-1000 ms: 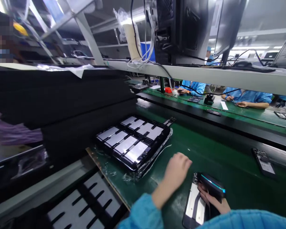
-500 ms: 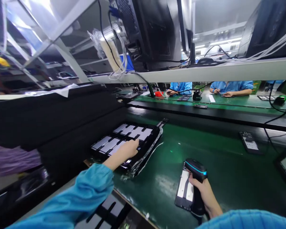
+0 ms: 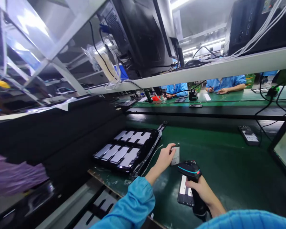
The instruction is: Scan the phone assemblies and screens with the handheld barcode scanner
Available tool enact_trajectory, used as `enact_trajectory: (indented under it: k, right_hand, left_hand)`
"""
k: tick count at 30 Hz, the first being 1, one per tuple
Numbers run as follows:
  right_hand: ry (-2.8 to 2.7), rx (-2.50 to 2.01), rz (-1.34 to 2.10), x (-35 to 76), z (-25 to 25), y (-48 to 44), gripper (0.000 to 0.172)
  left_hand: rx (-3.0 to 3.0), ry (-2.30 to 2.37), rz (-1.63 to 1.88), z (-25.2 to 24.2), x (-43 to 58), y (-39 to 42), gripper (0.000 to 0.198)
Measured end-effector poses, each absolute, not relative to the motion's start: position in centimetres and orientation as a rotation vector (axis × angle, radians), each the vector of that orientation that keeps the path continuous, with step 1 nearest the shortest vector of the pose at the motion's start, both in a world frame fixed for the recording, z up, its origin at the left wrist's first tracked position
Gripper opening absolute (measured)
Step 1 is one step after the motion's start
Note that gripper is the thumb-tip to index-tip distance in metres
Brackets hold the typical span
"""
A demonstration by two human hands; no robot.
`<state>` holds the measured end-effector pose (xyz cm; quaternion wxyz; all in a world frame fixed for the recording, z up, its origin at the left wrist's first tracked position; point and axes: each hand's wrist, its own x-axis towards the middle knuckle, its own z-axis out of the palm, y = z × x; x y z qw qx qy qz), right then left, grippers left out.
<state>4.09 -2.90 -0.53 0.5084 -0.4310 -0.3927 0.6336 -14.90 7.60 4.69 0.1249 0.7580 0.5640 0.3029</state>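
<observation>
**Battery in the left hand, scanner in the right**

Closest to me, the green tabletop (image 3: pixel 224 162) ends at a slanting front edge, with pale slabs (image 3: pixel 103 200) lying below it. The right hand (image 3: pixel 203 190) wraps the grip of a black scanner (image 3: pixel 190 169), thumb across it. The scanner's head covers the upper end of an opened phone (image 3: pixel 186 193); whether the two touch, I can't tell.

Just beyond, the left hand (image 3: pixel 165 156) pinches a labelled battery (image 3: pixel 175 155) by its upper left side, above the green between scanner and tray. I can't make out whether its lower edge meets the table. The black tray (image 3: pixel 144 152) of silver cells sits close to the left-hand table edge. To the right, green surface gives sideways room as far as another phone (image 3: pixel 250 136) near the black rail (image 3: pixel 205 117). Past that, blue-sleeved co-workers (image 3: pixel 226 84) sit at the far bench.
</observation>
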Motion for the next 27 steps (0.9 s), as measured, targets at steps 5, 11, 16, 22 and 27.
enact_trajectory:
  k: [5,11,16,22,27]
  right_hand:
    - [-0.922,-0.994,1.585,4.6,-0.8,-2.2,0.019]
    - [-0.739,-0.922,1.706,7.1,-1.3,0.8,0.042]
    - [-0.693,-0.964,1.778,7.5,-1.7,1.8,0.044]
    - [-0.673,-1.008,1.791,7.8,-1.3,0.5,0.051]
    - [-0.706,-1.041,1.742,8.5,-0.2,-1.0,0.052]
  left_hand:
    - [2.077,1.541,0.893,4.5,-16.8,7.9,0.033]
    - [1.546,1.162,0.691,-1.0,-14.5,3.1,0.037]
    - [1.827,1.167,0.799,-2.1,-13.2,0.3,0.029]
    - [2.175,1.345,0.713,-3.7,-13.5,-2.4,0.055]
    - [2.183,1.593,0.623,-5.4,-12.3,-3.8,0.067]
